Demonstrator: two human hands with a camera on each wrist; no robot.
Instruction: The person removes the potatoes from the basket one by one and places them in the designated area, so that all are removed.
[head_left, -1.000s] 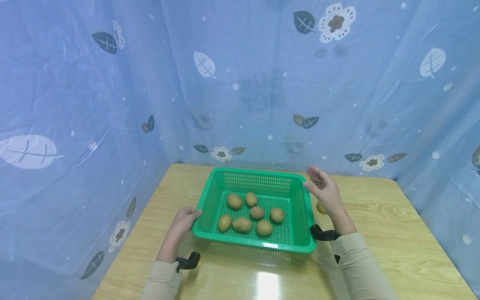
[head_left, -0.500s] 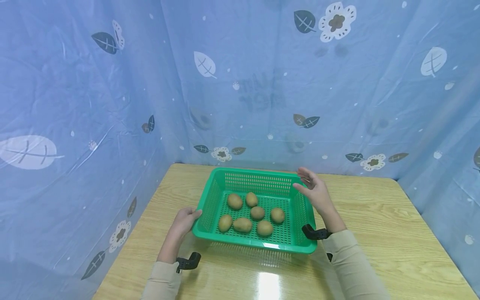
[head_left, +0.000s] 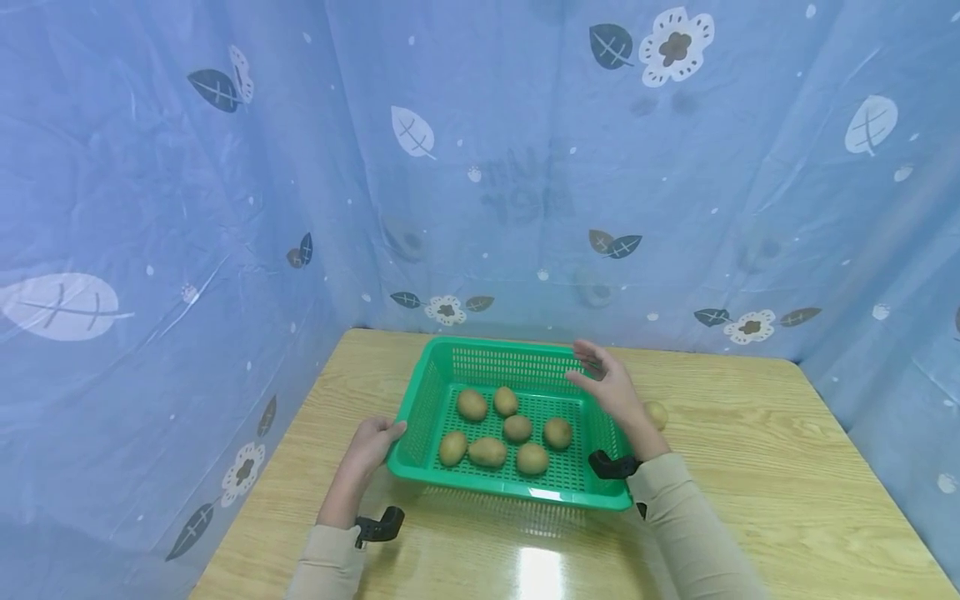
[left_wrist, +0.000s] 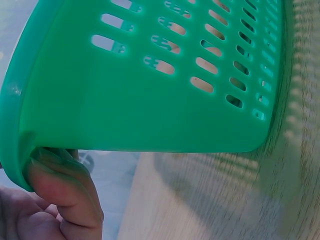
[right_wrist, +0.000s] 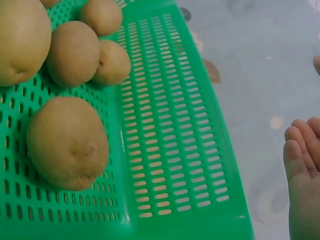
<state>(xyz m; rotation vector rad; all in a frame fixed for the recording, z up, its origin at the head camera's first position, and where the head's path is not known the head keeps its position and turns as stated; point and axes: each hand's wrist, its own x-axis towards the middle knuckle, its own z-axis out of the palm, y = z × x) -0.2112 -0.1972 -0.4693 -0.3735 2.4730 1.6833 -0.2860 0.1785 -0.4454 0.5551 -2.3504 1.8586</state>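
Note:
A green plastic basket [head_left: 510, 493] with slotted walls sits on the table and holds several brown potatoes [head_left: 487, 452]. My left hand [head_left: 370, 443] grips its left rim; in the left wrist view, the curled fingers [left_wrist: 65, 187] hook under the rim [left_wrist: 12, 100]. Above the basket's right end is my right hand [head_left: 611, 387], fingers spread loosely and holding nothing. The right wrist view shows part of that hand [right_wrist: 306, 185] at the edge, apart from the basket wall [right_wrist: 200, 115]. A large potato [right_wrist: 68, 143] lies near that wall.
Another potato [head_left: 657, 414] lies on the wooden table [head_left: 780, 467] outside the basket, just beyond my right forearm. A blue patterned curtain [head_left: 525, 167] hangs behind the table and along its sides. Black camera mounts [head_left: 381, 525] are strapped to both wrists.
My right hand has moved left, from beside the basket's right rim to over its inside. The potato on the table shows again past the forearm. My left hand has stayed on the rim.

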